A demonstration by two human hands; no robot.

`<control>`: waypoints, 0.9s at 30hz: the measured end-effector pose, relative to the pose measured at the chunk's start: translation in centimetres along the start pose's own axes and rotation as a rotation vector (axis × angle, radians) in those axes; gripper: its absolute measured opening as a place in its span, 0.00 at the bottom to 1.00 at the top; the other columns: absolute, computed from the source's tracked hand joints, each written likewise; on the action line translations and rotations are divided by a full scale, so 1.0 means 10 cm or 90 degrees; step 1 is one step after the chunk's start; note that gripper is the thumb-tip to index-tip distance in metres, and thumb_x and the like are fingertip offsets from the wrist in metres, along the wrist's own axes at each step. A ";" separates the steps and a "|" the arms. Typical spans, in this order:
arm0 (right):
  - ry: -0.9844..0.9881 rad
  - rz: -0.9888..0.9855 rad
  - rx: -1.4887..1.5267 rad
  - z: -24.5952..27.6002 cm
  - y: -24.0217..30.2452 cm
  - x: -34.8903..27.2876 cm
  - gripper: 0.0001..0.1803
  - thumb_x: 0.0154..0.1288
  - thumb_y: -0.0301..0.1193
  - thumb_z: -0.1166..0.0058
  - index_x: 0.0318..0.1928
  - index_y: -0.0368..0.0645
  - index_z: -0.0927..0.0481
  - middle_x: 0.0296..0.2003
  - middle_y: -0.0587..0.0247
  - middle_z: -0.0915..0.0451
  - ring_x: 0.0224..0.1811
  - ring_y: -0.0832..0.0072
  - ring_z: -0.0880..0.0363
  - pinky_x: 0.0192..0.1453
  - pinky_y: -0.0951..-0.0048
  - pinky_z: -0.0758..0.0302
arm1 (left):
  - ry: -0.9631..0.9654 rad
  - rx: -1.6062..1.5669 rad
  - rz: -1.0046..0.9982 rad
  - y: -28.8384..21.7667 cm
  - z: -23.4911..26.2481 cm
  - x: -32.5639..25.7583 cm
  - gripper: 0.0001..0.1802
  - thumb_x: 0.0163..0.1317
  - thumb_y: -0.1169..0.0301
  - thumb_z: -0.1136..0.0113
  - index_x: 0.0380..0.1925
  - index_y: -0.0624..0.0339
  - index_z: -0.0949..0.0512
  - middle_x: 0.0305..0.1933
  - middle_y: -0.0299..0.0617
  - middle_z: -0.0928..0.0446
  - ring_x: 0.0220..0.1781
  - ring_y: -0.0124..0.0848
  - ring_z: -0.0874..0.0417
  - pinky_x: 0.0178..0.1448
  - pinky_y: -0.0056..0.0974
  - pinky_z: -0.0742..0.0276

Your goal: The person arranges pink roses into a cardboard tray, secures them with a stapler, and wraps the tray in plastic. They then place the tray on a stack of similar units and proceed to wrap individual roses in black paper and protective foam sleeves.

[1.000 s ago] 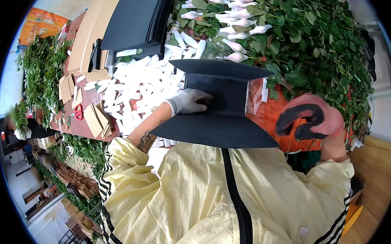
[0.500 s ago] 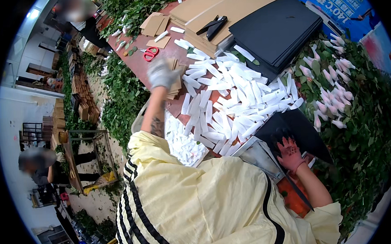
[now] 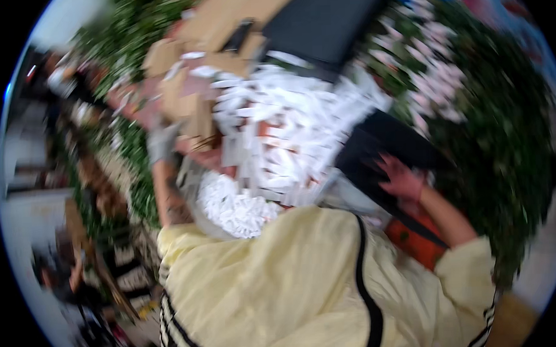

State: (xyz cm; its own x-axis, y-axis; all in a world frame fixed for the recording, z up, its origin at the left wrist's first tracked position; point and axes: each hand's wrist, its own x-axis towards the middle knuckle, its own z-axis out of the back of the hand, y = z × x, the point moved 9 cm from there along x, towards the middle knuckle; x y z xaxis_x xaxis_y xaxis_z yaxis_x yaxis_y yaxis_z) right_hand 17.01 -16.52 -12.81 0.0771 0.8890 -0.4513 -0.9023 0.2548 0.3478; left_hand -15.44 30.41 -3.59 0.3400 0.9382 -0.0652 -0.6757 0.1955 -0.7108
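My left hand (image 3: 162,141), in a pale glove, is blurred beside a stack of small brown cardboard pieces (image 3: 190,114). Whether it holds one cannot be made out. My right hand (image 3: 401,177), in a reddish glove with dark fingertips, rests with its fingers spread on a black sheet (image 3: 376,141). Between the hands lies a broad heap of narrow white sleeves (image 3: 288,120). Closer to my body, a container holds more small white pieces (image 3: 233,206).
A black stapler (image 3: 239,35) lies on large cardboard sheets (image 3: 221,8), beside a stack of black sheets (image 3: 327,22). Pink flower buds (image 3: 432,74) sit on leafy stems (image 3: 499,126) at the right. More foliage (image 3: 135,31) covers the far left. Another person (image 3: 62,276) is at lower left.
The whole view has swung and blurred, shifting the table leftward and up. My left hand has drawn back to the near-left side of the cardboard stack. The right hand stays on the black sheet.
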 end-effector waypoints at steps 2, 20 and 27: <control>-0.160 0.058 0.241 0.73 0.15 -0.30 0.43 0.57 0.36 0.39 0.70 0.44 0.44 0.68 0.50 0.41 0.71 0.59 0.41 0.72 0.63 0.42 | 0.071 -0.218 -0.240 -0.97 -0.04 -0.30 0.43 0.61 0.57 0.38 0.67 0.72 0.44 0.63 0.54 0.30 0.62 0.39 0.27 0.67 0.43 0.33; 0.049 -0.393 1.196 0.01 -0.23 -0.86 0.09 0.66 0.40 0.42 0.38 0.50 0.24 0.20 0.76 0.30 0.16 0.88 0.36 0.18 0.86 0.44 | 0.798 -0.119 -0.567 -1.70 -2.97 -2.36 0.24 0.62 0.65 0.45 0.57 0.62 0.27 0.55 0.50 0.22 0.57 0.41 0.21 0.62 0.39 0.29; -0.097 -0.370 1.187 -0.53 -0.42 -0.20 0.12 0.63 0.35 0.38 0.41 0.44 0.24 0.25 0.68 0.24 0.22 0.79 0.24 0.21 0.79 0.32 | 0.816 0.024 -0.625 -1.55 -3.21 -2.38 0.19 0.60 0.70 0.49 0.52 0.56 0.22 0.53 0.46 0.21 0.53 0.42 0.20 0.59 0.38 0.28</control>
State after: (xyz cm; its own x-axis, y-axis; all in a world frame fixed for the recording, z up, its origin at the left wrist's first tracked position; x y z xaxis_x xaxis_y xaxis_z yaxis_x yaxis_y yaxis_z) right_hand 18.41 -21.38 -17.78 0.2723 0.5575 -0.7843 0.7343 0.4063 0.5438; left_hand 7.94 -4.11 -13.56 0.9107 -0.3867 -0.1450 0.1127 0.5705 -0.8136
